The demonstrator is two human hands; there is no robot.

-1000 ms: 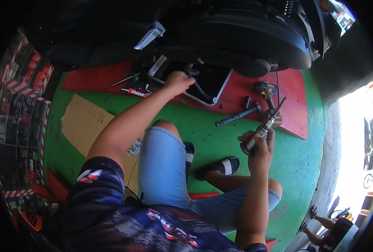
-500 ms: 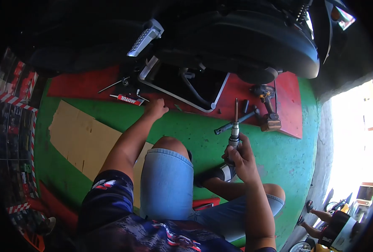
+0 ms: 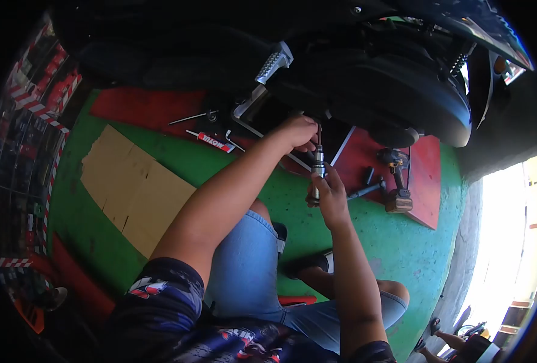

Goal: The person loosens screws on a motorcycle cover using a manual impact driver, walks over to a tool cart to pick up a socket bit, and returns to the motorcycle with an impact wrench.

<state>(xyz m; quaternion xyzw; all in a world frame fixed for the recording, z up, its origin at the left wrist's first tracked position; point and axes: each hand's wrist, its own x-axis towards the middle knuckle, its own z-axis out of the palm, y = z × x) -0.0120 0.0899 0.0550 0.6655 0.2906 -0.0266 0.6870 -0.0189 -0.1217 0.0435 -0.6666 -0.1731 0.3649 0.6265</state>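
Observation:
My right hand [image 3: 330, 196] is wrapped around a silver driver tool [image 3: 318, 162], which points up and away from me with a long thin bit. Close to that bit's tip, my left hand [image 3: 297, 133] has its fingers drawn together; whatever is between them is too small or hidden to name. Both hands are just below the dark underside of a motorcycle [image 3: 353, 78], in front of a black drain pan with a pale rim [image 3: 343, 145]. A silver footrest [image 3: 274, 63] juts out above my left hand.
A red MOTUL tube [image 3: 216, 142], a metal rod-like tool [image 3: 190, 117] and an L-shaped wrench [image 3: 234, 141] lie left of the pan. To the right are a cordless impact driver [image 3: 395, 178] and a black-handled hammer [image 3: 365, 190]. Cardboard [image 3: 132, 187] covers part of the green floor.
My left hand has moved from beside the red tube up and right to the bit's tip. My right hand has brought the driver tool slightly left and upward. The view has shifted.

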